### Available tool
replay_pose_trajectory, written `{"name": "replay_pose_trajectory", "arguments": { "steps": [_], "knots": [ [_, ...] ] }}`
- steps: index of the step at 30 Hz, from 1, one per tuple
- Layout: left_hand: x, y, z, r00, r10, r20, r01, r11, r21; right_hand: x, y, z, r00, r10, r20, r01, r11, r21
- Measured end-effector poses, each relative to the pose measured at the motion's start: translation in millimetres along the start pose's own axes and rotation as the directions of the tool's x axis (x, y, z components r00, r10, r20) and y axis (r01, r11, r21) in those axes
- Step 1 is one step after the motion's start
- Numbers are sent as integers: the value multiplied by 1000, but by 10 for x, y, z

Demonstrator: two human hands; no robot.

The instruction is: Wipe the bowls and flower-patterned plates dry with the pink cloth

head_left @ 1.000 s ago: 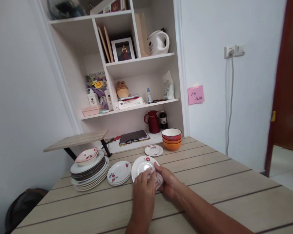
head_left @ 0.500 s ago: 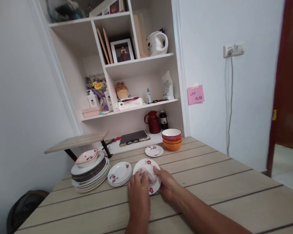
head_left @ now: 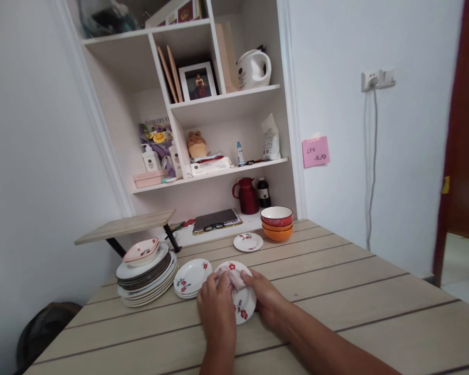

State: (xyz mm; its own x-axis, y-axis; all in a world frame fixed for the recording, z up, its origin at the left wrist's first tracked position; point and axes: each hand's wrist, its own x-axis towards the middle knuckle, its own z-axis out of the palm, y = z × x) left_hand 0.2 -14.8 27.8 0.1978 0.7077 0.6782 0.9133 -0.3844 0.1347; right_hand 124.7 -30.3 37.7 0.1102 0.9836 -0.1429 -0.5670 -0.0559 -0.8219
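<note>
A white plate with red flowers (head_left: 245, 306) is held tilted above the wooden table. My right hand (head_left: 266, 298) grips its right edge, with the thumb over the rim. Bunched on the plate's face is a pale pink cloth (head_left: 237, 281), and my left hand (head_left: 218, 302) presses it there with curled fingers; part of the cloth is hidden behind them. Just left of the hands stands a short stack of matching flowered plates (head_left: 192, 277). Another small flowered plate (head_left: 248, 242) lies farther back.
At the left, a tall stack of plates (head_left: 146, 294) carries a pinkish bowl (head_left: 141, 251), close to a low wooden stand (head_left: 125, 227). Orange and red bowls (head_left: 277, 229) are stacked at the table's back edge. Behind them is a white shelf unit (head_left: 226, 107) with a red jug (head_left: 247, 197).
The held plate has turned and tilted, so its flowers sit differently. My left hand has shifted slightly left and down with the cloth, across the plate's face.
</note>
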Motion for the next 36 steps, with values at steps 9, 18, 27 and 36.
{"name": "replay_pose_trajectory", "arguments": {
  "steps": [9,18,27,36],
  "knots": [
    [-62,24,156,975,221,-17,-222,974,-47,120,-29,-109,992,-5,-129,12,999,51],
    [-92,122,81,948,312,-63,-318,937,-143,59,-53,-79,998,-58,19,59,998,-38],
    [30,-74,-21,990,-90,112,85,995,55,64,-9,-64,999,-27,-21,26,998,-58],
    [-90,119,88,966,237,101,-223,966,-134,64,-92,-99,998,13,-68,-17,998,-63]
  ]
}}
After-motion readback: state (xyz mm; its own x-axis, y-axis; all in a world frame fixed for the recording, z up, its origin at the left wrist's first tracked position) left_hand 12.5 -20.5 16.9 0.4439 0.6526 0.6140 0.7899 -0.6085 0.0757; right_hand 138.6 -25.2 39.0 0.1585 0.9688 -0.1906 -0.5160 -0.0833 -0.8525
